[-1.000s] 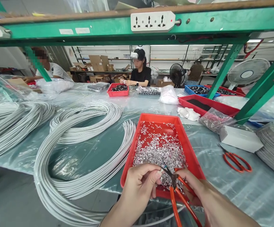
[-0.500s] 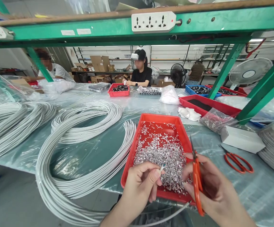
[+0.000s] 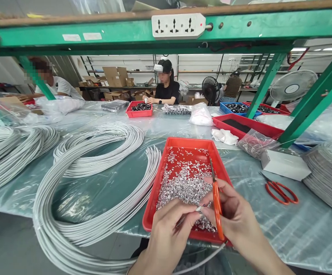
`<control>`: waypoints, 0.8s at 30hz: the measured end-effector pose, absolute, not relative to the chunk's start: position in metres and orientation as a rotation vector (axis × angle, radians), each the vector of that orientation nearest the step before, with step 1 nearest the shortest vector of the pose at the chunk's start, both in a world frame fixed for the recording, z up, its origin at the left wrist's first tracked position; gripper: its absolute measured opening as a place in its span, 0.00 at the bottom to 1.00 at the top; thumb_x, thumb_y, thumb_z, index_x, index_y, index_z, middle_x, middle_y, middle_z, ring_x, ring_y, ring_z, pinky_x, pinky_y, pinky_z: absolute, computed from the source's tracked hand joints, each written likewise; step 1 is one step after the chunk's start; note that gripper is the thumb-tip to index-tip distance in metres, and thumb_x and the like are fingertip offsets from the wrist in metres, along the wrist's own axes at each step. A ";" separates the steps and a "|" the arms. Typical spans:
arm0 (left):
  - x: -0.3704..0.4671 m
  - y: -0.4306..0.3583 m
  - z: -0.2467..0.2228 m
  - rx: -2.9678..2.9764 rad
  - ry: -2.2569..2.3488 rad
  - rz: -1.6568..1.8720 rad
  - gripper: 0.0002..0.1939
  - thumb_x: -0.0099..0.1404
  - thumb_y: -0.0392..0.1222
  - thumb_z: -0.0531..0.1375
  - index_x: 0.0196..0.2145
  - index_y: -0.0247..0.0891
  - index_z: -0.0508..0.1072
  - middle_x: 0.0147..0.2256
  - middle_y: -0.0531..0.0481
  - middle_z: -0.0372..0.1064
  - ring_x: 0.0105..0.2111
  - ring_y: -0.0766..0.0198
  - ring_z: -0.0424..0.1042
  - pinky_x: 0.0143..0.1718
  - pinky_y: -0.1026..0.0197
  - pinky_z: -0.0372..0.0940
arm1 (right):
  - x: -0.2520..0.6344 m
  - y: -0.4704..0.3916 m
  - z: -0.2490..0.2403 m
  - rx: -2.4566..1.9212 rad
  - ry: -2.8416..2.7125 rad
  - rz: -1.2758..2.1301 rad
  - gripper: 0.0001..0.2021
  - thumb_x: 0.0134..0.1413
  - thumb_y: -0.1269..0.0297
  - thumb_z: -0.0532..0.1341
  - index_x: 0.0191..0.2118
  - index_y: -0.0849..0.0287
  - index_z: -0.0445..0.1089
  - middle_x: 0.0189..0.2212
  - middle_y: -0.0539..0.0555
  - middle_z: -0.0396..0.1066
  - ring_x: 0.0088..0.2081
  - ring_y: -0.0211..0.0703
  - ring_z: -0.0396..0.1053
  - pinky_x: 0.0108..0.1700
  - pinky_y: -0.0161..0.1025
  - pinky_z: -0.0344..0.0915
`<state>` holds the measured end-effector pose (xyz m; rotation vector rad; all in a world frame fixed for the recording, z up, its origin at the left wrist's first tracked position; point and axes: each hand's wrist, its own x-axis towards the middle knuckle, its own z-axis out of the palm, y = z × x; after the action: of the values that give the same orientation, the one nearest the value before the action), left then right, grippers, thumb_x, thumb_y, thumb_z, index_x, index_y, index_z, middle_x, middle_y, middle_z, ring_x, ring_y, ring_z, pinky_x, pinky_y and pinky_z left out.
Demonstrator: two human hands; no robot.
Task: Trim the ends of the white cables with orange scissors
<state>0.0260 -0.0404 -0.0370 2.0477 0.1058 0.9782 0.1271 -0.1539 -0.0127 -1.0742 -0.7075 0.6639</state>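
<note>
My left hand (image 3: 170, 229) is closed, thumb and forefinger pinching the end of a white cable (image 3: 198, 209) low over the front of a red tray (image 3: 150, 208). Small silvery foil-like pieces (image 3: 183, 183) lie heaped in that tray. Fingertips of my right hand (image 3: 237, 219) meet the same cable end from the other side. Orange-handled scissors (image 3: 217, 208) are held in the right hand, blades pointing up and away. Fingers hide most of the cable tip. Left of the tray lies a big coil of white cable (image 3: 47, 202).
A second pair of orange-handled scissors (image 3: 282, 191) lies to the right, near a white box (image 3: 285, 165). Overhead runs a green beam (image 3: 111, 36) with a power strip (image 3: 178, 26). Across the table a person (image 3: 166, 89) works at a small red tray (image 3: 139, 113).
My right hand, with the scissors, has moved left until its fingertips reach the cable end in my left hand. The view has shifted slightly to the right.
</note>
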 end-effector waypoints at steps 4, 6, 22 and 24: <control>0.025 -0.041 -0.037 2.096 0.166 0.928 0.04 0.61 0.33 0.58 0.31 0.34 0.74 0.24 0.50 0.68 0.23 0.68 0.67 0.25 0.68 0.61 | 0.127 -0.155 -0.011 -1.035 -0.680 0.688 0.26 0.44 0.75 0.69 0.49 0.52 0.64 0.28 0.44 0.72 0.33 0.34 0.70 0.39 0.28 0.66; 0.024 -0.041 -0.038 2.115 0.181 0.913 0.05 0.62 0.34 0.58 0.30 0.34 0.74 0.24 0.50 0.68 0.23 0.68 0.67 0.24 0.67 0.61 | 0.127 -0.154 -0.010 -1.020 -0.655 0.694 0.27 0.42 0.75 0.70 0.49 0.52 0.64 0.28 0.45 0.73 0.33 0.37 0.71 0.36 0.30 0.67; 0.030 -0.041 -0.036 1.249 0.205 0.259 0.17 0.58 0.52 0.61 0.27 0.32 0.69 0.19 0.53 0.65 0.14 0.75 0.61 0.16 0.72 0.56 | 0.129 -0.154 -0.003 -1.061 -0.659 0.757 0.25 0.42 0.76 0.70 0.46 0.53 0.64 0.25 0.43 0.71 0.25 0.32 0.69 0.30 0.27 0.67; 0.032 -0.040 -0.035 1.135 0.156 0.215 0.19 0.56 0.53 0.62 0.27 0.31 0.69 0.18 0.54 0.64 0.13 0.76 0.61 0.14 0.73 0.54 | 0.130 -0.154 -0.004 -1.063 -0.660 0.772 0.25 0.42 0.75 0.70 0.46 0.54 0.64 0.26 0.44 0.71 0.25 0.32 0.70 0.30 0.27 0.66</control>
<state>0.0316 -0.0403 -0.0348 1.1348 0.1555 0.2150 0.1304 -0.1538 -0.0035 -1.0626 -0.6602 0.7724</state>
